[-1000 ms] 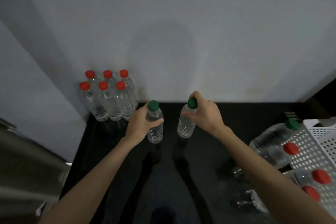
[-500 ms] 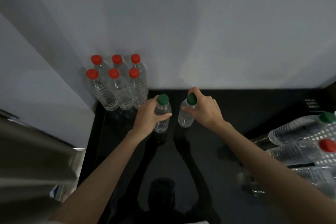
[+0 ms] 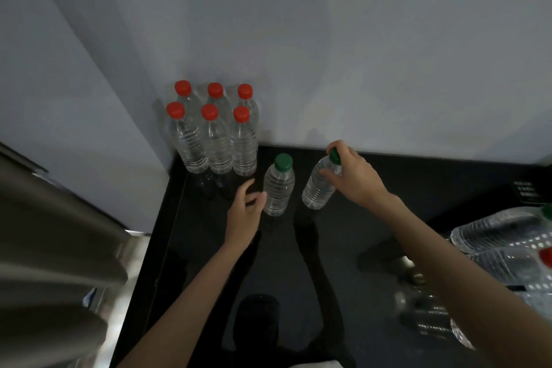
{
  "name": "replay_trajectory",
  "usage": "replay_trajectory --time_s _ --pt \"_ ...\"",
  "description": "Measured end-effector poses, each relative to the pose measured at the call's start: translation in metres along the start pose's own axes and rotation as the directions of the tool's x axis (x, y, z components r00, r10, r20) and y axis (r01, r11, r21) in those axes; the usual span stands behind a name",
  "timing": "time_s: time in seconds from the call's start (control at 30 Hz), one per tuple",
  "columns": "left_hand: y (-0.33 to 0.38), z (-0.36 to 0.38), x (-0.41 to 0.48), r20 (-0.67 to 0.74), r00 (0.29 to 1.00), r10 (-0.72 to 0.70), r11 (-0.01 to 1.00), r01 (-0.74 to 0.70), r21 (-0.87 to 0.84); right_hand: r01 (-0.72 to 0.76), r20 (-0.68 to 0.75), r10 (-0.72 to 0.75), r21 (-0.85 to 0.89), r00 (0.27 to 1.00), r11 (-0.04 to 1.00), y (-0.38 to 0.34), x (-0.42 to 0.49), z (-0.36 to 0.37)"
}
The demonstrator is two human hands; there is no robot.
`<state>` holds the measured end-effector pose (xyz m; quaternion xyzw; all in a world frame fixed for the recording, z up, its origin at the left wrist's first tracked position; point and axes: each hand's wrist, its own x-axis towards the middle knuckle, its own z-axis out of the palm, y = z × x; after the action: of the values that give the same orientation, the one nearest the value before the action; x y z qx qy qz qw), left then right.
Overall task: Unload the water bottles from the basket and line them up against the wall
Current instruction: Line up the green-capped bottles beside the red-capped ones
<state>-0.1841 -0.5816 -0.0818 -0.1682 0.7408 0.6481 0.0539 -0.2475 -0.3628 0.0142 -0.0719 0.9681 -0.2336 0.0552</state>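
Several clear red-capped bottles (image 3: pixel 215 134) stand in two rows in the corner against the wall. A green-capped bottle (image 3: pixel 279 185) stands upright on the black counter (image 3: pixel 418 182) just right of them. My left hand (image 3: pixel 243 212) is beside it, fingers apart, thumb near its side, holding nothing. My right hand (image 3: pixel 352 176) grips the neck and green cap of a second bottle (image 3: pixel 318 188), which leans to the right with its base on the counter. More bottles (image 3: pixel 501 230) lie in the white basket (image 3: pixel 537 243) at the right edge.
The grey wall (image 3: pixel 358 69) runs behind the counter, and a side wall closes the left corner. A metallic surface (image 3: pixel 59 233) sits lower left, beyond the counter's left edge. Bare black counter stretches along the wall to the right of the held bottle.
My left hand has let go of its green-capped bottle, which now stands by the red-capped group. My right hand still holds its bottle. The view has shifted, basket sliding to the right edge.
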Motion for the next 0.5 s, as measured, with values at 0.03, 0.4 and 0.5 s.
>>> replay_trajectory --time_s 0.03,0.4,0.5 --pt "-0.002 -0.001 -0.001 -0.025 0.997 -0.08 0.994 0.078 -0.072 -0.001 0.033 0.001 -0.026 0.999 1.0 0.0 0.003 -0.002" --pt "0.018 -0.002 0.008 0.35 0.761 -0.546 0.511 0.634 -0.58 0.427 0.145 -0.402 -0.242 0.904 0.871 -0.055 0.014 -0.002" --pt "0.02 0.006 0.011 0.396 0.734 -0.552 0.384 0.645 -0.66 0.438 0.249 -0.376 -0.274 0.892 0.856 -0.065 0.028 0.002"
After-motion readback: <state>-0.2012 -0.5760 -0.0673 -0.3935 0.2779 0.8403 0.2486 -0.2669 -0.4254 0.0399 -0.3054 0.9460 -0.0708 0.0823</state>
